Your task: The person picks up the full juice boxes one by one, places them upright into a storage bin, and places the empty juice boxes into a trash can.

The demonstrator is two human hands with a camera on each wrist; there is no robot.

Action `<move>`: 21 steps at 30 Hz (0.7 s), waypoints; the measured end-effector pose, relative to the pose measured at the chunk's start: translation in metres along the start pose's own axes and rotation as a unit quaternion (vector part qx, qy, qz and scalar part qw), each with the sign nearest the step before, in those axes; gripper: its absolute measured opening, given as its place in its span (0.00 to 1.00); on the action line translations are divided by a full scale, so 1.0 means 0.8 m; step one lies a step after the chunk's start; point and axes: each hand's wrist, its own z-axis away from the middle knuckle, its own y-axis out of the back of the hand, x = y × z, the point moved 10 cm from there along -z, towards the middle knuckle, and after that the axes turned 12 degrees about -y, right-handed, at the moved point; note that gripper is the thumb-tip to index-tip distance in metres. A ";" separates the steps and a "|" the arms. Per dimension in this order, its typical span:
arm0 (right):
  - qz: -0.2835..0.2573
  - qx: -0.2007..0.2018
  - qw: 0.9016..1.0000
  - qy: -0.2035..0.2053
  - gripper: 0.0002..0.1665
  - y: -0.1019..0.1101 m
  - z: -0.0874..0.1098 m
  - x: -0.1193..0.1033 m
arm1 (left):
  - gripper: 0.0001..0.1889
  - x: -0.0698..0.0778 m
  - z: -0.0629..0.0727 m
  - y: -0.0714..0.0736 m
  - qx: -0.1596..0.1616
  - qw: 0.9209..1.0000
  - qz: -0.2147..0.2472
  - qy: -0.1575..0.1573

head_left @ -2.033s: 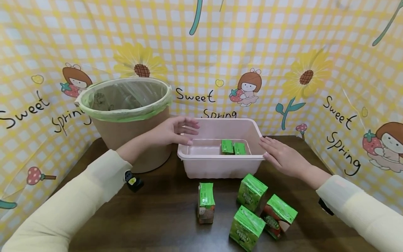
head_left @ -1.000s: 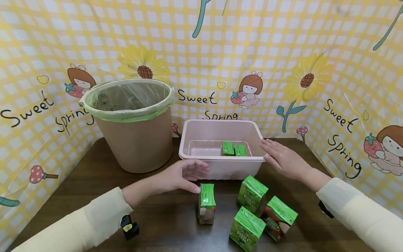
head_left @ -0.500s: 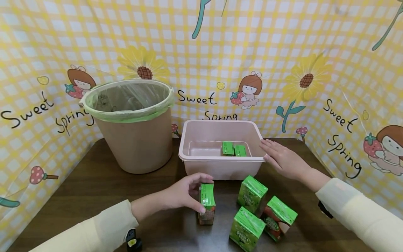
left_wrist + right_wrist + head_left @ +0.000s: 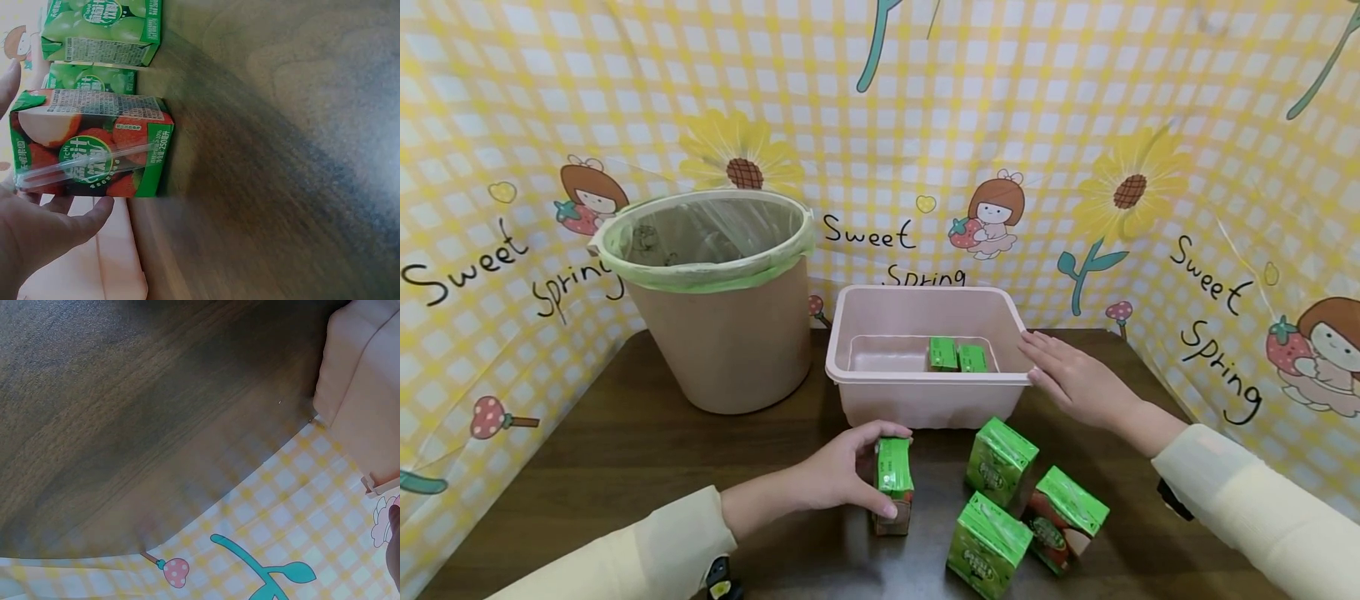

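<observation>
Juice box (image 4: 896, 461): we see it upright on the table (image 4: 625, 454), in front of the tub (image 4: 925, 402), left of three more cartons (image 4: 988, 546).
Left hand (image 4: 838, 477): it has closed in, and now we see thumb and fingers gripping the juice box; we judge it secured but not yet lifted.
Right hand (image 4: 1075, 377): straight-fingered against the tub's right rim, unmoved, gripping nothing.
Inside the tub: two small packs (image 4: 943, 354), side by side.
Left of the tub: a lined bin (image 4: 730, 346).

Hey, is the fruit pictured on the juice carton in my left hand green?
No, the left wrist view shows red fruit on the juice carton that the left hand grips.
</observation>
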 end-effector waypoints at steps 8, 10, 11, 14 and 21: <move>0.000 0.005 1.000 0.001 0.30 0.000 0.000 0.001 | 0.40 -0.004 0.001 0.003 0.014 1.000 -0.025 0.003; 0.001 0.010 1.000 0.003 0.30 0.000 0.000 0.000 | 0.40 -0.005 0.001 0.004 0.014 1.000 -0.027 0.002; 0.001 0.012 1.000 0.005 0.30 0.001 0.000 0.000 | 0.40 -0.005 0.001 0.004 0.015 0.999 -0.029 0.003; 0.000 0.012 1.000 0.005 0.30 0.000 0.000 0.000 | 0.41 -0.007 0.000 0.005 0.014 0.999 -0.028 0.009; -0.005 0.004 1.000 0.000 0.29 -0.001 -0.001 0.000 | 0.38 -0.006 -0.002 0.005 0.012 0.999 -0.033 0.013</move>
